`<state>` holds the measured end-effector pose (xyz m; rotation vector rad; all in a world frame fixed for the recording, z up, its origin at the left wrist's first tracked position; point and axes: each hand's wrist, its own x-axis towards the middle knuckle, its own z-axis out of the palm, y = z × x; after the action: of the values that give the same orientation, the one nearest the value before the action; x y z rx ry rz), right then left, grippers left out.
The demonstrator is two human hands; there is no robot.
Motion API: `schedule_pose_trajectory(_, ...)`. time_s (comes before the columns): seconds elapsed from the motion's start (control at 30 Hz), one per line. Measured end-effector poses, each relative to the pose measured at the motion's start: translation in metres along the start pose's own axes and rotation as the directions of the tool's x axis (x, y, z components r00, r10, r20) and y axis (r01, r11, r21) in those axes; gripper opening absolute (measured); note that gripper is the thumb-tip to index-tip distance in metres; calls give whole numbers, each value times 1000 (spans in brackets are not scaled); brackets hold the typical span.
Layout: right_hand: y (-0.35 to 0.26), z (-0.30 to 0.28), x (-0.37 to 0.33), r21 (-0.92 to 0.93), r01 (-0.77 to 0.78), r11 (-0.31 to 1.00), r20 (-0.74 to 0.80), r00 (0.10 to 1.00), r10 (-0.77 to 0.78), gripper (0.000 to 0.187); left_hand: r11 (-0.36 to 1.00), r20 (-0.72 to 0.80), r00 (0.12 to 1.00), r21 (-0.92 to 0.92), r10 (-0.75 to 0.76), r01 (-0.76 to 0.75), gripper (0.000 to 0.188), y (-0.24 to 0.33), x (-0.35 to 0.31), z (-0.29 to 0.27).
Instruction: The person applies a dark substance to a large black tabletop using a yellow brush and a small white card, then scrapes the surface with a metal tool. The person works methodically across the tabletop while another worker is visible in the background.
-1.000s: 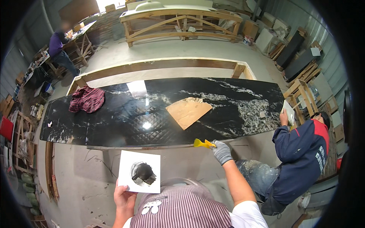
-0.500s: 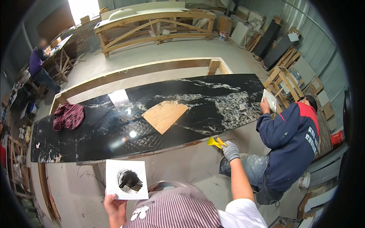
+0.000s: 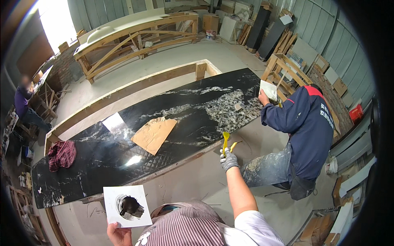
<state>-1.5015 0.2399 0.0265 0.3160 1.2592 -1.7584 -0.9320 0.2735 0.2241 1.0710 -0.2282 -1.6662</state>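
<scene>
White board (image 3: 137,194) bearing black paste (image 3: 130,206) was gripped at its lower left corner by the left hand (image 3: 119,235); yellow scrapers (image 3: 225,137) were clasped in the gloved right hand (image 3: 229,160).

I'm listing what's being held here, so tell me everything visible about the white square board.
The white board looks flat and roughly square; its material is unclear. A black, paste-like blob, with grey smears beside it, sits mid-face, toward the camera. The bare left hand grips its lower-left corner, thumb over the face, before the black slab's near side.
</scene>
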Motion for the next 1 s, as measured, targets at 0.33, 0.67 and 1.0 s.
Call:
schedule_pose_trajectory(0.33, 61, 23, -14, -186, 16, 982, -50, 998, -25, 15, 1000, -103, 995, 13, -20, 22, 33, 6, -16, 10)
schedule_pose_trajectory(0.67, 83, 13, -40, -420, -13, 907, -51, 999, -9, 19, 993, 59, 993, -60, -98, 102, 21, 3, -7, -21)
schedule_pose_trajectory(1.0, 63, 37, -164, -338, 78, 938, 375, 925, 58, 25, 997, 53, 998, -68, 24, -20, 68, -4, -4, 16)
